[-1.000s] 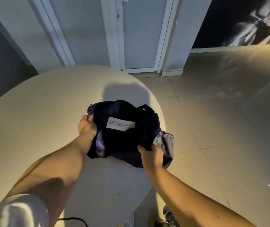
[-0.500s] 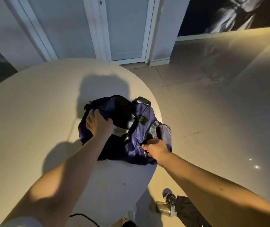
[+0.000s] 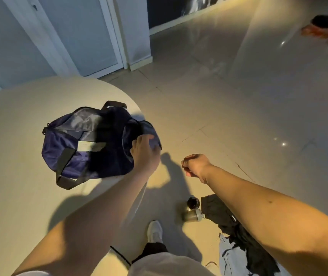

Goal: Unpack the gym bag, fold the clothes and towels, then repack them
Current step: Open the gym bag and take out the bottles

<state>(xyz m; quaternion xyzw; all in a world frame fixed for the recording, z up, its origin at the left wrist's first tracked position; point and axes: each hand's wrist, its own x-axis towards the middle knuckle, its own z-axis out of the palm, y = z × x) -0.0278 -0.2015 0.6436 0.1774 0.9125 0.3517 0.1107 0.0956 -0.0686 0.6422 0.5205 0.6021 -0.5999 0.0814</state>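
The navy gym bag (image 3: 83,148) lies unzipped on the round table (image 3: 19,176); the left hand (image 3: 146,154) grips its right end; the right hand (image 3: 196,165) hangs curled over the floor; black clothing (image 3: 239,232) and a bottle (image 3: 193,215) lie below.

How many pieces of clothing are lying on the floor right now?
2: a black garment beside the tipped bottle, and a light blue garment partly under it at the frame's bottom edge. More may be hidden beneath them or inside the bag.

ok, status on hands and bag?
Left hand grips gym bag end. Right hand curled, empty. Bag unzipped at table edge. Clothes on floor.
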